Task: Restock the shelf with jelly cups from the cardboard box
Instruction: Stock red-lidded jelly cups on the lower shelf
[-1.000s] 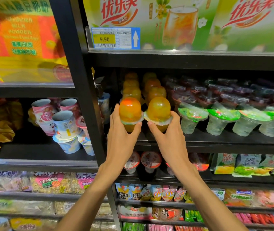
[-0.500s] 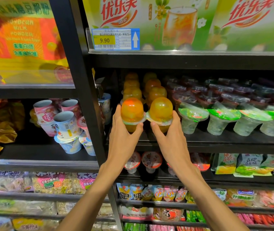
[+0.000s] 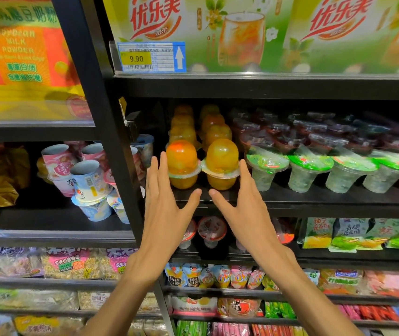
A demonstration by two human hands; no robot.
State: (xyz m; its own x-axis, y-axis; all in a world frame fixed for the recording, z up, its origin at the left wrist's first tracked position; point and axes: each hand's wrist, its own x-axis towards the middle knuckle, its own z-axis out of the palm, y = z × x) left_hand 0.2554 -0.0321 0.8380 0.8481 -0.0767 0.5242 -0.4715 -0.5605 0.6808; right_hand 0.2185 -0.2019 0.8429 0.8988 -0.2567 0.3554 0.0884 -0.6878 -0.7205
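Both hands are off the goods now: the left hand point(image 3: 167, 209) and right hand point(image 3: 244, 209) hang spread, fingers straight, gripping nothing, just in front of two orange jelly cups point(image 3: 202, 163) standing side by side at the front of the shelf point(image 3: 315, 200), centre of frame. Rows behind look filled. The cardboard box isn't in view, so what's left to stock I can't tell.

A yellow-and-blue paper price tag point(image 3: 151, 57) on the upper shelf's edge reads "9.90". The orange and yellow powder bag point(image 3: 21, 52) at upper left reads "MILK POWDER". The green drink cartons point(image 3: 242, 32) carry red Chinese lettering.
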